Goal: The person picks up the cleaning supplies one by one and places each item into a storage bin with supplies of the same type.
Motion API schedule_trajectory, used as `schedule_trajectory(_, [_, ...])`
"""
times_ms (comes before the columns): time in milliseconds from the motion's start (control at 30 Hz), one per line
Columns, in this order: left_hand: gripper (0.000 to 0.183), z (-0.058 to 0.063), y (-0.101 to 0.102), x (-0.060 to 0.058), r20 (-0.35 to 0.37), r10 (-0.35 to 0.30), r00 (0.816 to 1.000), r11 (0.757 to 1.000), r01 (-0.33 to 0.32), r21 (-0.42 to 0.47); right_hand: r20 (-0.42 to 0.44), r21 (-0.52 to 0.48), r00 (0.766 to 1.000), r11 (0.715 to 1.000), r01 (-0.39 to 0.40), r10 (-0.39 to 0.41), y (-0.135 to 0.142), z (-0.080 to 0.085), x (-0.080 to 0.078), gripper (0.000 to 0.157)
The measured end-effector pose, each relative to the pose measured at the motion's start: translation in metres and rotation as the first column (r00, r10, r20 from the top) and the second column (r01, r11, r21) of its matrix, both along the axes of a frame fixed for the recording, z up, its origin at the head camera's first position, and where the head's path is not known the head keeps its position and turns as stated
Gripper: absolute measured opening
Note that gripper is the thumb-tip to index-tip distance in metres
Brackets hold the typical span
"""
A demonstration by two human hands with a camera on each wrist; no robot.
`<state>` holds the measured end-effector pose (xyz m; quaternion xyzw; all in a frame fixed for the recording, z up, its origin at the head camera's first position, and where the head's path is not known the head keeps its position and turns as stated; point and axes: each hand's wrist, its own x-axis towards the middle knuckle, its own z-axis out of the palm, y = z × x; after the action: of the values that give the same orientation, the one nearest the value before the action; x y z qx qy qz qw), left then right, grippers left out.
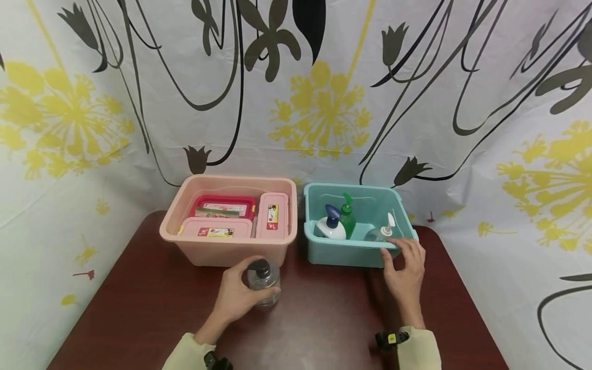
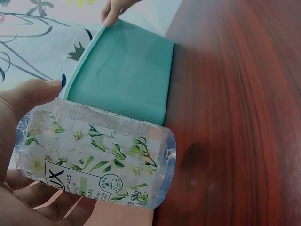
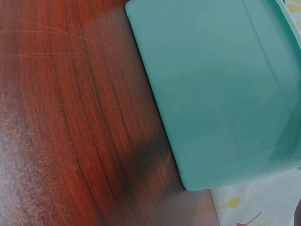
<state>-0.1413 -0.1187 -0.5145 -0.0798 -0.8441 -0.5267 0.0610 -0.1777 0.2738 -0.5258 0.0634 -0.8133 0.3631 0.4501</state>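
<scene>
My left hand (image 1: 235, 297) grips a clear pump bottle (image 1: 268, 281) with a black pump head, in front of the pink bin. In the left wrist view the bottle (image 2: 101, 155) shows a white-flower label with "UX" letters readable. My right hand (image 1: 407, 270) pinches the front rim of the teal bin (image 1: 342, 255) near its right corner. Inside that bin stand a white bottle with a blue pump (image 1: 332, 228), a green pump bottle (image 1: 348, 221) and a clear bottle with a white pump (image 1: 385, 233). The right wrist view shows mostly the bin's outer wall (image 3: 211, 94).
A pink bin (image 1: 231, 252) stands left of the teal one. It holds two pale pink boxes (image 1: 273, 216) and a red-rimmed box (image 1: 223, 201). Both bins stand at the back of the dark wooden table (image 1: 319, 318), against a flower-patterned sheet (image 1: 337, 169).
</scene>
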Motion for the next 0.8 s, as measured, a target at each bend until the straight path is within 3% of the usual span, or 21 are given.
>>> schedule_trajectory(367, [0.073,0.010,0.023,-0.001,-0.066,-0.093,0.993,0.995,0.095,0.031,-0.005,-0.002,1.000,1.000,-0.006,0.006,-0.003,-0.001,0.001,0.030])
schedule_trajectory(800, [0.073,0.031,0.056,-0.008,-0.047,-0.200,0.979,0.979,0.202,0.025,-0.010,-0.002,1.000,1.000,-0.011,0.011,-0.001,0.002,0.000,0.029])
